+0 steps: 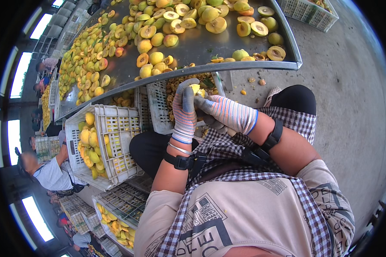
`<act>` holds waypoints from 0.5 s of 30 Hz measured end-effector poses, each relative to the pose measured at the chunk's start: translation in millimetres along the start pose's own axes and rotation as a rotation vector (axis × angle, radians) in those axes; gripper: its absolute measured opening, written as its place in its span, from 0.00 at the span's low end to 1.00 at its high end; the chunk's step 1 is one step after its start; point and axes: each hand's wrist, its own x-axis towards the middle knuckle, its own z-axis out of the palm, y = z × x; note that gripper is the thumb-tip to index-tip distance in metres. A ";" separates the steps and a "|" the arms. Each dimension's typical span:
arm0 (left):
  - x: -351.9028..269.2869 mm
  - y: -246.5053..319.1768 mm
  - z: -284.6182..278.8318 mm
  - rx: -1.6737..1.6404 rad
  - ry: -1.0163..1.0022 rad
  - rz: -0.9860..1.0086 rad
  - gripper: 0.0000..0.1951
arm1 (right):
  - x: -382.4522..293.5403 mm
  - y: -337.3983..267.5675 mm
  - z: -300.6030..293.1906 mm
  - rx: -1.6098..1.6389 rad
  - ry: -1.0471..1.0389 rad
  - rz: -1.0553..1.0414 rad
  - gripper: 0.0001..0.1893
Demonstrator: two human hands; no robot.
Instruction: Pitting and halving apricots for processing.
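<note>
Both hands wear striped knit gloves with grey coated fingers and meet just below the metal table's near edge. My left hand grips a yellow peach piece between thumb and fingers. Against its lower side, my right hand is closed around a tool with a light handle; its working end is hidden by the fingers and fruit. Under the hands stands a white plastic crate with brownish pit pieces and scraps. Halved and whole peaches lie on the metal table above.
A tilted white crate of cut peaches stands at left, with another crate below it. Several people work farther left, one in a light shirt. Fruit scraps lie on the concrete floor; another crate is at upper right.
</note>
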 end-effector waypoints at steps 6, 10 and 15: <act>4.7 -6.0 -5.3 -0.100 0.033 -0.294 0.23 | 14.1 8.2 2.0 -1.000 0.374 -0.357 0.21; 12.0 -5.9 -12.6 -0.040 0.033 -0.439 0.27 | -0.8 -8.1 6.9 -1.366 0.426 -0.310 0.17; 23.4 -7.3 -77.7 -0.074 0.354 -0.334 0.24 | 2.5 -19.0 13.4 -1.544 0.406 -0.268 0.19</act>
